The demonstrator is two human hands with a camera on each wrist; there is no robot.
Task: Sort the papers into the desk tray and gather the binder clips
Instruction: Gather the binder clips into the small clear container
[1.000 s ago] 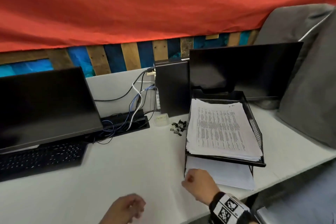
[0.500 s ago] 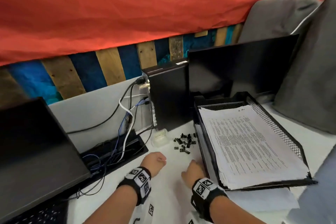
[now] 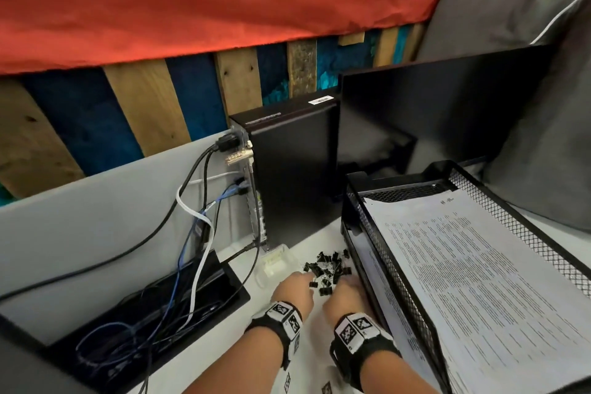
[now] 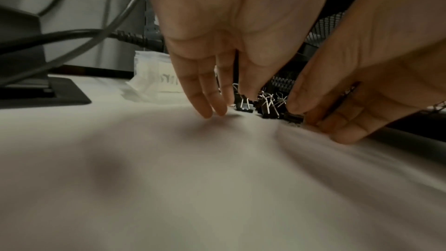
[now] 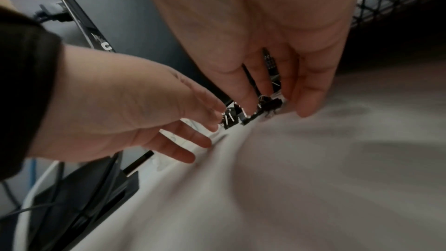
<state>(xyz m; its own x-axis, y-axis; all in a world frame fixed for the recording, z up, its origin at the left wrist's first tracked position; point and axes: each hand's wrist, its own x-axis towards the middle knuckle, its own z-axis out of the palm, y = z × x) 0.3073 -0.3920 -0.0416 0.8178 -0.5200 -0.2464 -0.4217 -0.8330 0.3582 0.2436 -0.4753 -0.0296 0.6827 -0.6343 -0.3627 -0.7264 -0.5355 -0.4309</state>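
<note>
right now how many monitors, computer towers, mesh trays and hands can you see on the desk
black flat monitors: 1
black upright computer towers: 1
black wire-mesh desk trays: 1
bare hands with wrist bands, left and right: 2
total: 5

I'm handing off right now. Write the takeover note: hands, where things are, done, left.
Left hand: open, fingertips on the desk at the left edge of the binder clips.
Right hand: open, fingers down on the pile's right side, next to the desk tray.
Done: papers stacked in the tray's top tier.
Left: clips lie loose, none held; scoop them together. A small clear box sits beside them.
</note>
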